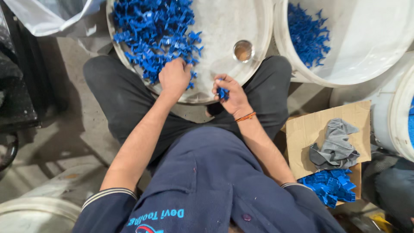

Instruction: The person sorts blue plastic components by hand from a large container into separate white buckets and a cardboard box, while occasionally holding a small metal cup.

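A small blue plastic part (222,93) is pinched between the curled fingers of the right hand (230,95), held just above the near rim of the white drum lid (254,64) that rests across the lap. The left hand (174,77) is laid knuckles-up on the edge of the heap of blue parts (153,32), fingers bent down into it — whether a piece is already gripped there cannot be told. Judged from this, sorting or picking is under way: one part is in hand on the right, another is being sought on the left. A clean single piece would need to be separated from the tangle (the parts interlock loosely). Further out, a small metal cup (243,50) stands on the lid, a white tub (302,75) holds more blue pieces, and a cardboard box (302,133) at the right carries a grey cloth (335,144) and finished-looking blue parts (330,185).
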